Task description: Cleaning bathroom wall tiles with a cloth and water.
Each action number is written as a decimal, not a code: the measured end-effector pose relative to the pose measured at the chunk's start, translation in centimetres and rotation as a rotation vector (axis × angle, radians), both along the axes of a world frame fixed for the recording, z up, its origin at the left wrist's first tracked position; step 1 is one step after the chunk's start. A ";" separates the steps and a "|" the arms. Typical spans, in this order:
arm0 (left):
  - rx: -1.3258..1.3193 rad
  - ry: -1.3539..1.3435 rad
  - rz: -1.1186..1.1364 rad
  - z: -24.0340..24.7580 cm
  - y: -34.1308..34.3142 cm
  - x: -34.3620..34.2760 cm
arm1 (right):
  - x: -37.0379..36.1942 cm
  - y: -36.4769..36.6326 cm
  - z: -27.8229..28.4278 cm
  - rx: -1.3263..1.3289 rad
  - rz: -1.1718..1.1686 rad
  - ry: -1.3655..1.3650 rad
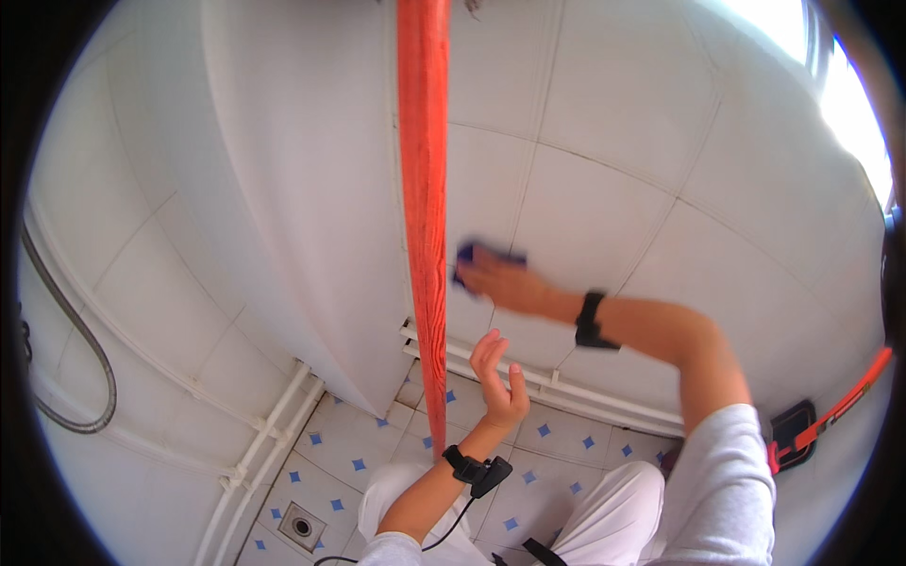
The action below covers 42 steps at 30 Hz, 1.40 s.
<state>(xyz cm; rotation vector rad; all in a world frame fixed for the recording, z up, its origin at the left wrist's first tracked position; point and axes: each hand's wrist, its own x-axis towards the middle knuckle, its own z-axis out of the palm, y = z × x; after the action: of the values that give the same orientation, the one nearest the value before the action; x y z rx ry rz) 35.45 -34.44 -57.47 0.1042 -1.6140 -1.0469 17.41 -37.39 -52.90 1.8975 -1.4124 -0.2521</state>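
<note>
My right hand [505, 281] presses a dark blue cloth [467, 255] flat against the white tiled wall [604, 203], just right of a red wooden post [425, 189]. Motion blurs the hand and the cloth a little. Lower down, my left hand [503, 387] is raised in the air with its fingers apart and slightly curled, holding nothing. It is nearest to the post and the white pipes along the wall's foot. Black bands circle both wrists, and a small black device with a cable sits on the left one.
White pipes [547, 379] run low along the wall. A floor drain [302, 524] lies in the blue-patterned tile floor [387, 443]. A grey hose [90, 363] hangs at left. At right stands a black dustpan-like thing [795, 434] with a red handle [854, 394]; a bright window [854, 108] is above.
</note>
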 end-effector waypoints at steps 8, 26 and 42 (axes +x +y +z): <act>-0.047 -0.019 -0.096 -1.4 0.0 0.4 | 2.7 -9.2 32.0 -0.440 -0.569 -0.174; 0.089 0.015 0.007 -1.0 -0.8 1.1 | 5.8 -5.9 -5.7 0.153 -0.010 -0.622; 0.098 -0.024 -0.085 -2.5 -1.6 0.0 | 2.8 -13.2 17.0 -0.703 0.218 -0.030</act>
<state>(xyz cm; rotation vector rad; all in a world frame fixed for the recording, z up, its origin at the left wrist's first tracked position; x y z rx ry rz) 35.48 -36.02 -59.93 0.1151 -1.6004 -1.1952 20.24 -50.55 -35.91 1.4419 -1.0977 0.3425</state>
